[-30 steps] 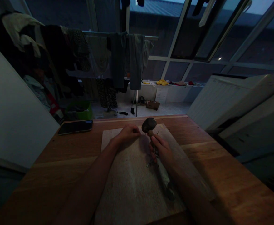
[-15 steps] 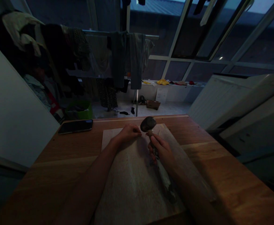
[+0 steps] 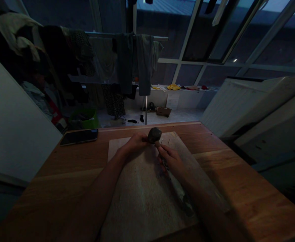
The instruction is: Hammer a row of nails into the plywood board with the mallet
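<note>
My right hand (image 3: 171, 157) is wrapped round the handle of a hammer (image 3: 154, 135), close below its dark, rounded head. The rest of the handle, pale and worn-looking, slants back under my forearm. My left hand (image 3: 136, 143) rests at the far part of a wooden board (image 3: 137, 195), its fingers pinched together right beside the hammer head. The head covers the fingertips, so what they hold, if anything, is hidden. Just right of the head, thin nail-like bits (image 3: 169, 141) show on the board, too small to make out clearly.
The board lies on a wooden table (image 3: 74, 174), with a phone (image 3: 79, 137) at its far left corner. Beyond stand a green tub (image 3: 93, 117) and a rack of hanging clothes (image 3: 144, 64). White panels (image 3: 11, 127) flank the left; a pale appliance-like box (image 3: 240, 104) is at right.
The hammer head has moved left and slightly down, now overlapping my left fingertips. My right hand shifted left with it. The whole view has moved slightly.
</note>
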`<act>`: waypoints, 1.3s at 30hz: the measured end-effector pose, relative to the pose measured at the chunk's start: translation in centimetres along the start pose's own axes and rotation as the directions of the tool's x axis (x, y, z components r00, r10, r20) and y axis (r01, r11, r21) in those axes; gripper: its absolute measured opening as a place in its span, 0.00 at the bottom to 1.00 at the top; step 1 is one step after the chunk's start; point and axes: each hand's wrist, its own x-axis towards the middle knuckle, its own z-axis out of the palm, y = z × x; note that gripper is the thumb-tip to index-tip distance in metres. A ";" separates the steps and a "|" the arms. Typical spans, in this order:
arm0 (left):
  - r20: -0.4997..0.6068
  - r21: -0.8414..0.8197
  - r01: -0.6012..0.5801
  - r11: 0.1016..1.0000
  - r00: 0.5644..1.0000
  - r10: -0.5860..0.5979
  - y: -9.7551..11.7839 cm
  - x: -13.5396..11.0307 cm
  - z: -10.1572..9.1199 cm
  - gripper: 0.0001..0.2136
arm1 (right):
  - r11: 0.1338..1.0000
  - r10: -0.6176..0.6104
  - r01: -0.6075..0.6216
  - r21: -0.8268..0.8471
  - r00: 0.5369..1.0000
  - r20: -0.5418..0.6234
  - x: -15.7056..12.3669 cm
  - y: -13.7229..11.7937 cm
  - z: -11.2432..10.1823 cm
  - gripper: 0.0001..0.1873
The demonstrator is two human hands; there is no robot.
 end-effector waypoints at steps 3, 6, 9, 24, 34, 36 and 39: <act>-0.051 0.070 0.042 0.997 0.998 -0.039 0.5 -0.2 -0.6 0.13 | 0.996 0.011 -0.005 0.094 0.998 -0.067 -0.1 -0.4 -0.5 0.24; -0.048 0.200 0.033 0.979 0.999 -0.023 2.4 -0.6 -1.4 0.14 | 0.987 0.004 0.020 0.156 0.988 -0.157 -0.1 -0.9 -1.3 0.27; 0.187 0.326 -0.120 0.938 0.980 0.061 5.7 -1.1 -1.1 0.07 | 0.982 -0.013 0.052 0.183 0.978 -0.207 0.1 -1.0 -2.2 0.28; 0.382 0.504 -0.275 0.819 0.921 0.074 9.1 -2.2 3.5 0.08 | 0.972 -0.037 0.089 0.217 0.972 -0.232 0.6 -0.6 -2.8 0.28; 0.380 0.581 -0.452 0.677 0.886 0.265 9.2 -2.7 5.8 0.10 | 0.957 -0.012 0.087 0.275 0.965 -0.261 0.9 -0.1 -3.5 0.29; 0.389 0.598 -0.481 0.641 0.873 0.292 9.1 -2.7 6.2 0.11 | 0.956 -0.007 0.085 0.282 0.964 -0.268 1.0 0.0 -3.6 0.30; 0.395 0.601 -0.471 0.646 0.878 0.272 8.8 -2.8 5.8 0.09 | 0.957 -0.003 0.083 0.280 0.962 -0.273 1.1 0.1 -3.7 0.29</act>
